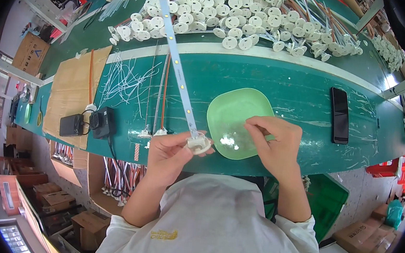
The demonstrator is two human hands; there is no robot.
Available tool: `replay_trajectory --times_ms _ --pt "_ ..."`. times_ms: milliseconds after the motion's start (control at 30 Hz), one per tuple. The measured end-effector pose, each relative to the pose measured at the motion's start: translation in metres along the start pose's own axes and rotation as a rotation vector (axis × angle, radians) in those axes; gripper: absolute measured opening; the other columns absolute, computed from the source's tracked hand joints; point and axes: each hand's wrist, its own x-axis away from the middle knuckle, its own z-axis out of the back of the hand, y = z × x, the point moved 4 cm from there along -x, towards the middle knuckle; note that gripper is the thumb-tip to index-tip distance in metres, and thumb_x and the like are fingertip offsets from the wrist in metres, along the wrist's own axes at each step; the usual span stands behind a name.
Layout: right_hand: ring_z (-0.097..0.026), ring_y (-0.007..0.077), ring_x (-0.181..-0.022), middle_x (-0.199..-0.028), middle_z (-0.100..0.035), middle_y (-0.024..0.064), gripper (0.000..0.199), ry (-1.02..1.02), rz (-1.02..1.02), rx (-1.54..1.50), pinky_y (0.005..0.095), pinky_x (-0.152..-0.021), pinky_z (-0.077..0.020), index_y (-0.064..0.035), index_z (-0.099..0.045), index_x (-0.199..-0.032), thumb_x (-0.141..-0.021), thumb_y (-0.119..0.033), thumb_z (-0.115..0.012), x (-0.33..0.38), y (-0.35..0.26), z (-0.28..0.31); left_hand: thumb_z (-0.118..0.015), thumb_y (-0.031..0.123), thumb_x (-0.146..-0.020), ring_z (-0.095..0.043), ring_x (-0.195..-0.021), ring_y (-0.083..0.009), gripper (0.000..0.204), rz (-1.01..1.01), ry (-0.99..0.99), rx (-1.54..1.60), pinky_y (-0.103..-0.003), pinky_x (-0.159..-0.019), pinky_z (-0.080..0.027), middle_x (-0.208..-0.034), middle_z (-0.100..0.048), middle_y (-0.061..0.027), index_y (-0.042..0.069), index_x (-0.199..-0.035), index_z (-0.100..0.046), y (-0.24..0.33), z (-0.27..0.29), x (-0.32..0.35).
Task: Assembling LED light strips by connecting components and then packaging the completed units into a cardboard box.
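My left hand (168, 156) is closed round a white round end cap (200, 146) at the near edge of the bench. From that cap a long LED strip (178, 71) rises, slanting away to the upper left. My right hand (279, 142) hangs over the right side of a light green plate (241, 101), thumb and forefinger pinched together. Whatever sits between those fingertips is too small to make out. Small white and clear bits (229, 141) lie in the near part of the plate.
A big heap of white round-capped strips (233, 21) fills the back shelf. To the left lie thin white wires (126, 83), a cardboard sheet (69, 78) and black power adapters (101, 122). A black phone (340, 115) lies at the right. A green crate (328, 200) stands below the bench.
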Motion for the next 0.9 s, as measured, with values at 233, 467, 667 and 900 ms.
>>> replay_trajectory --times_ms 233,467,667,900 --pt "-0.067 0.0121 -0.071 -0.084 -0.070 0.0097 0.006 0.155 -0.452 -0.722 0.0250 -0.064 -0.0553 0.0056 -0.067 -0.093 -0.089 0.005 -0.063 0.023 0.002 -0.034 -0.057 0.031 -0.099 -0.066 -0.106 -0.0328 0.050 -0.098 0.042 0.081 -0.041 -0.095 -0.052 -0.117 -0.064 -0.0263 -0.009 -0.130 -0.052 0.004 -0.021 -0.015" --pt "-0.066 0.0122 -0.075 -0.087 -0.069 0.0091 0.007 0.215 -0.358 -0.603 0.0239 -0.068 -0.0540 0.0050 -0.067 -0.095 -0.089 0.005 -0.063 0.016 0.007 -0.027 -0.053 0.029 -0.101 -0.066 -0.104 -0.0308 0.046 -0.069 0.089 0.091 -0.038 -0.093 -0.052 -0.118 -0.064 -0.0258 -0.008 -0.128 -0.054 -0.002 -0.025 -0.027" --pt "-0.062 0.0115 -0.075 -0.089 -0.068 0.0091 0.019 0.208 -0.268 -0.693 0.0240 -0.064 -0.0499 0.0051 -0.068 -0.106 -0.089 0.008 -0.058 0.025 -0.006 -0.024 -0.052 0.031 -0.101 -0.066 -0.105 -0.0298 0.048 -0.065 0.062 0.162 -0.037 -0.093 -0.052 -0.118 -0.064 -0.0250 -0.007 -0.131 -0.051 0.000 -0.039 -0.032" --pt "-0.062 0.0130 -0.074 -0.089 -0.067 0.0097 0.020 0.044 -0.100 -0.495 0.0243 -0.066 -0.0493 0.0045 -0.069 -0.104 -0.089 0.010 -0.056 0.030 -0.019 -0.020 -0.053 0.031 -0.101 -0.066 -0.104 -0.0297 0.049 -0.062 0.053 0.111 -0.038 -0.093 -0.052 -0.117 -0.064 -0.0251 -0.007 -0.130 -0.052 -0.003 -0.029 -0.026"
